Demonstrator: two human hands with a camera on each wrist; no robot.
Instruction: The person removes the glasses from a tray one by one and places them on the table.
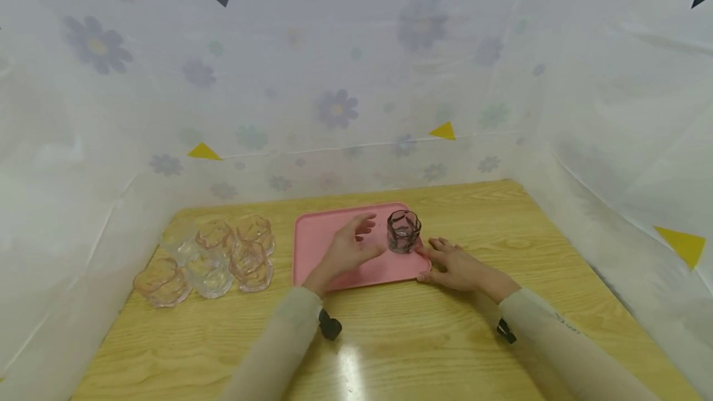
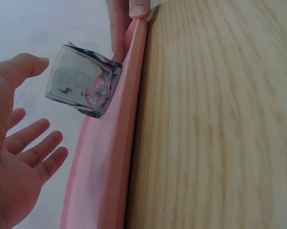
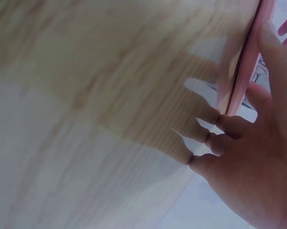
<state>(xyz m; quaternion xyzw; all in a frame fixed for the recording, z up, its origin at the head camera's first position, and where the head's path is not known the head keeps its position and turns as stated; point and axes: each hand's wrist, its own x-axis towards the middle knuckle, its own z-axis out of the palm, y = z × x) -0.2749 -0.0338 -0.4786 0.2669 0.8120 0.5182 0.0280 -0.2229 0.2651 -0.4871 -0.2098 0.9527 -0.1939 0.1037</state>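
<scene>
A dark, smoky faceted glass cup stands upright near the right end of a pink rectangular tray. My left hand hovers over the tray, left of the cup, thumb and fingers spread and nothing between them. In the left wrist view, its thumb points toward the cup's side. My right hand is at the tray's near right corner, thumb and index finger touching the rim. Its other fingers rest on the table, as the right wrist view shows.
At the left of the wooden table stands a group of several clear and amber-tinted glass cups, close together. White flowered sheeting walls the table at the back and both sides.
</scene>
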